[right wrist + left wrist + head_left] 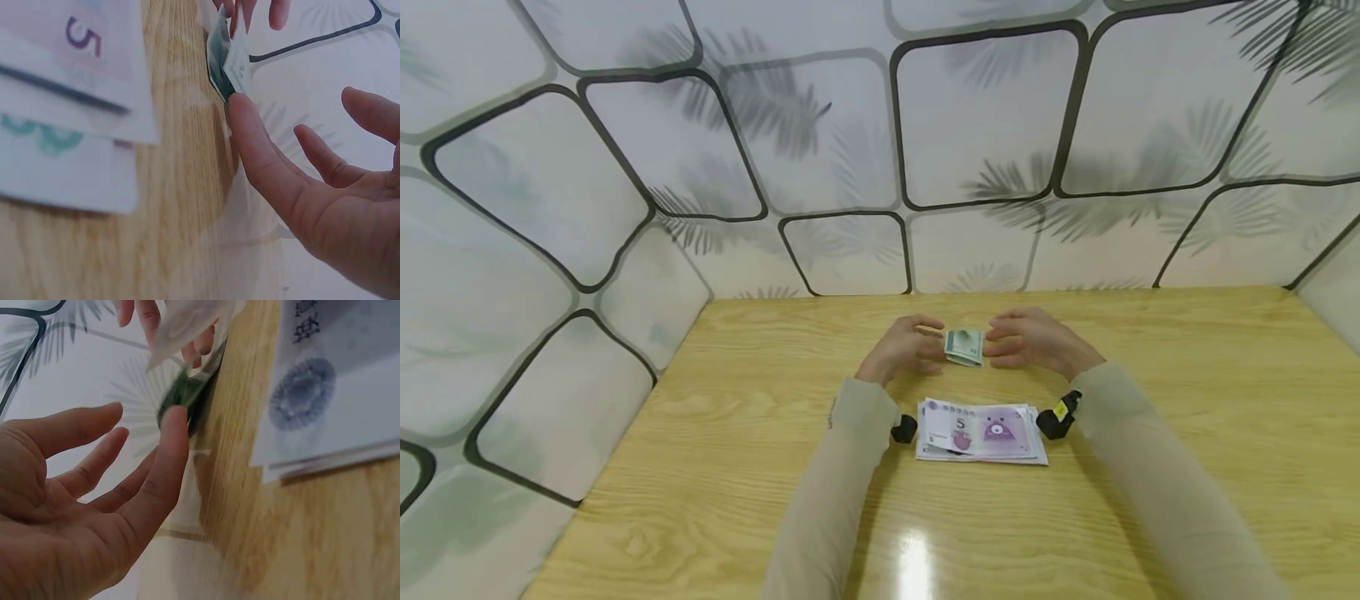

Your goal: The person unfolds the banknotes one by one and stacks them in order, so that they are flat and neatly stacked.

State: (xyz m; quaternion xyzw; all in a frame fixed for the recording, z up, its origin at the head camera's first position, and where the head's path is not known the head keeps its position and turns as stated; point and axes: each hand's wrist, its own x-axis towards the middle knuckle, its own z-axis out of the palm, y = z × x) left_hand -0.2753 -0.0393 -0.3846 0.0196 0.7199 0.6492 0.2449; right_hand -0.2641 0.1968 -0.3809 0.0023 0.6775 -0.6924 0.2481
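A small folded green banknote point(963, 346) sits on the wooden table between the two hands. Its flap stands partly raised, as both the left wrist view and the right wrist view point(236, 65) show. To its left is my left hand point(907, 346), fingers loosely bent and spread, holding nothing. On the other side my right hand point(1033, 340) has its fingers extended toward the note, with a fingertip point(244, 109) right by its lower edge. Nearer to me, below the hands, lies a stack of purple play banknotes point(981, 432), the top one marked 5.
Black wrist cameras, the left one point(904, 429) and the right one point(1058, 417), hang close to the stack's two ends. Behind the wooden table point(737, 417) rises a patterned wall point(842, 125), which continues along the left side.
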